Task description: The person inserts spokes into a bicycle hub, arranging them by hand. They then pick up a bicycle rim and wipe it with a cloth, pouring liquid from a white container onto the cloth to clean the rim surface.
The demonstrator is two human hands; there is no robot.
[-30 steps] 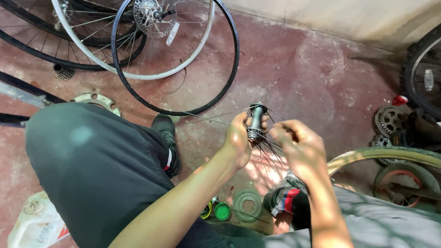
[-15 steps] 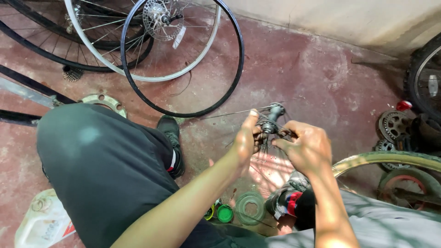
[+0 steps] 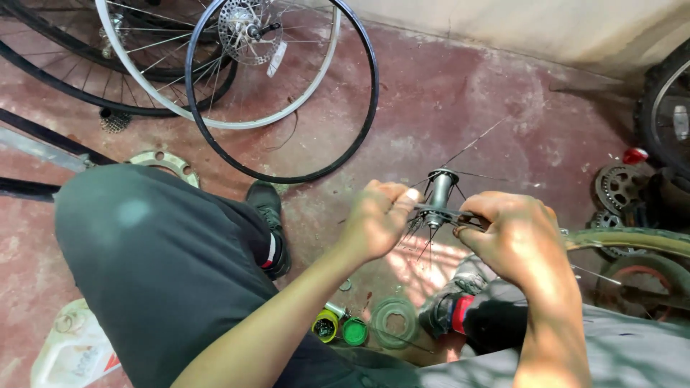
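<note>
A grey bicycle wheel hub (image 3: 439,190) with thin loose spokes fanning from it is held upright above the red floor. My left hand (image 3: 379,218) is closed on the hub's left side, fingers pinched on a spoke. My right hand (image 3: 514,236) grips the right side, fingers curled around spokes near the hub's flange. Both hands touch the hub between my knees.
A black rim (image 3: 287,86) and a white-rimmed wheel with a disc rotor (image 3: 248,25) lie on the floor beyond. Sprockets (image 3: 617,188) and a tyre (image 3: 661,108) sit at right. Small green and yellow pots (image 3: 339,329), a round ring (image 3: 394,321) and a white bottle (image 3: 68,352) lie near my feet.
The hub and both hands sit farther right and lower in the picture as the view swung left. The hub stands more upright, and my grip on it has stayed.
</note>
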